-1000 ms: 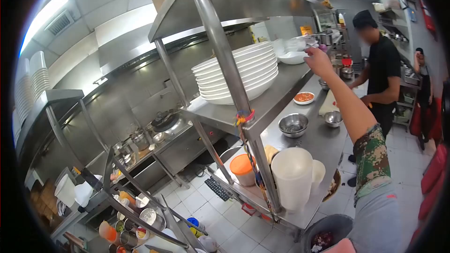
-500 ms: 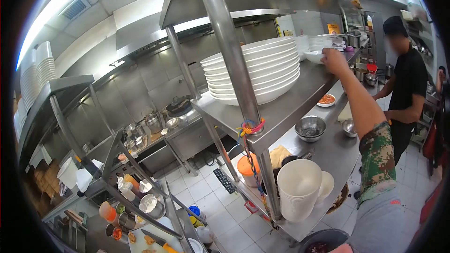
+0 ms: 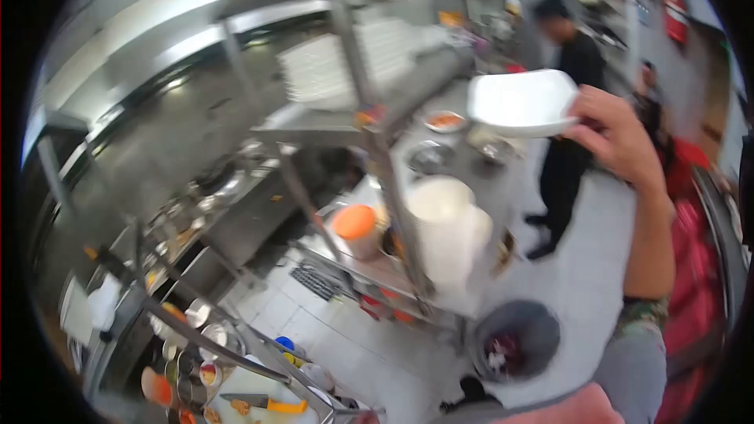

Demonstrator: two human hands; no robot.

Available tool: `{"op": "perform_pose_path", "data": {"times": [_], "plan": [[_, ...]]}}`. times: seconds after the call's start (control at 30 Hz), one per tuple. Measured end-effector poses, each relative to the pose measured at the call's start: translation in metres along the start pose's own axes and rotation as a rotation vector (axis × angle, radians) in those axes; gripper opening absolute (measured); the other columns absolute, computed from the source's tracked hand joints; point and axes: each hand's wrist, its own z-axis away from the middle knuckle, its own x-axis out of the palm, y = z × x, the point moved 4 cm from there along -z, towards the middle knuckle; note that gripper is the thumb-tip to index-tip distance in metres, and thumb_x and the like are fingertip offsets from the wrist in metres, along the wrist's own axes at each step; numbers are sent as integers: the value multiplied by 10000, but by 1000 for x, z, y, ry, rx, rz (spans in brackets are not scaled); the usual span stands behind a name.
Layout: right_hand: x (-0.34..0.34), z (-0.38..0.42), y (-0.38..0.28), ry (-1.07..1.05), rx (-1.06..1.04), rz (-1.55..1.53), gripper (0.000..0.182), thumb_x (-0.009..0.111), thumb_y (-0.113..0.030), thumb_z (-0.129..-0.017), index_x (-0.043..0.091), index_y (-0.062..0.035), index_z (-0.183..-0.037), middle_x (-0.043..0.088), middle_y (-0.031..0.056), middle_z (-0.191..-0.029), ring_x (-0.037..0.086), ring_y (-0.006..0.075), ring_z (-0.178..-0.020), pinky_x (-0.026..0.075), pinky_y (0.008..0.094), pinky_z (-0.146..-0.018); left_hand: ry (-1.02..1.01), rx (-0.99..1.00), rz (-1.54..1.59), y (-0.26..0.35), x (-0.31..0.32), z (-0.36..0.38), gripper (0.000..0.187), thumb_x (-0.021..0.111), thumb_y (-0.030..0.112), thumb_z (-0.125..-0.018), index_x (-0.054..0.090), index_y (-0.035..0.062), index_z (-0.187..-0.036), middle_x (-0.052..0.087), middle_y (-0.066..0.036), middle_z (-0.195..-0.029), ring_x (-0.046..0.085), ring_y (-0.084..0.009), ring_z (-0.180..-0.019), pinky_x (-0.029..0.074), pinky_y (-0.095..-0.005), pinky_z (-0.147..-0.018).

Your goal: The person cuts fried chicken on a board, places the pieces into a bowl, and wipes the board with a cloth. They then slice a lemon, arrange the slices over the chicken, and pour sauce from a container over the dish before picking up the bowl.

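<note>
Lifted off the steel shelf, where it sat half a second ago, the small white dish is now up in the air at the upper right of the frame. The right hand grasps it by one edge, fingers and thumb pinching the rim; the left hand is out of view, so its fingers cannot be told.

The step in hand looks like carrying the dish away from the shelf. Moving it further calls for a firm pinch and a level wrist, as only one side is supported.

Left of the dish, a stack of white plates stands on the shelf. Below the dish are a plate of reddish food and a metal bowl. A co-worker in black stands behind it, and a grey bin sits at lower right. Motion blurs much of the view.
</note>
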Motion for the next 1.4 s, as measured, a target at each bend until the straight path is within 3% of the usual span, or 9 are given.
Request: {"op": "perform_pose_path", "data": {"times": [0.03,0.17,0.27,0.37,0.43,0.6,0.93,1.23,1.4], "plan": [[-3,23,-30,-46,-9,-34,178,750,-63,-846,658,19,-974,595,106,-885,613,229,-796,509,333,-716,69,132,-63,8,-20,3,630,499,455,-1077,483,-2,-1510,628,-163,-1363,569,-260,-1303,447,-414,-1096],[36,99,-133,-205,-71,-307,217,796,-152,-852,694,-25,-996,675,107,-946,679,282,-893,547,381,-765,-147,314,742,56,-64,47,727,562,471,-1055,345,38,-1597,458,-192,-1582,433,-425,-1450,286,-496,-1239],[107,142,-208,-269,-211,-517,177,743,-186,-907,677,-58,-1009,637,105,-995,666,290,-903,557,410,-778,-355,430,1018,77,-84,73,733,610,559,-993,451,60,-1506,543,-200,-1460,608,-340,-1257,548,-510,-976],[174,175,-285,-346,-315,-547,139,717,-136,-909,664,-70,-1019,656,99,-1050,686,284,-919,576,391,-749,-353,388,1193,71,-90,88,797,441,719,-992,452,118,-1516,577,-173,-1445,655,-337,-1179,603,-507,-806],[214,191,-326,-460,-351,-632,150,722,-128,-888,676,-70,-1018,664,104,-1065,689,290,-925,576,385,-752,-401,329,1261,58,-99,85,778,394,685,-1024,413,98,-1535,545,-168,-1471,618,-346,-1239,574,-537,-886],[308,201,-402,-439,-427,-819,212,753,-30,-809,698,-86,-1007,673,102,-1076,694,300,-890,565,381,-727,129,90,1330,3,-131,93,564,425,449,-1109,462,3,-1454,649,-155,-1328,679,-280,-1133,597,-448,-844],[426,200,-591,-459,-558,-1188,239,838,-71,-772,739,-93,-989,662,76,-1040,686,218,-700,545,336,-617,823,-17,1435,-115,-198,154,693,417,485,-1104,291,-4,-1579,512,-204,-1459,607,-284,-1263,601,-440,-924],[444,212,-739,-850,-526,-1686,120,800,-35,-857,754,-25,-968,714,110,-881,668,217,-653,511,287,-597,1176,-183,1616,-259,-202,269,592,425,416,-1106,440,-65,-1451,638,-199,-1306,706,-305,-1086,626,-416,-839],[420,235,-833,-697,-665,-1392,310,871,-117,-794,754,-80,-1079,655,69,-962,677,192,-710,534,332,-609,1193,-218,1605,-322,-238,320,547,428,356,-1105,458,-102,-1403,669,-233,-1210,734,-326,-969,652,-382,-747]]}}
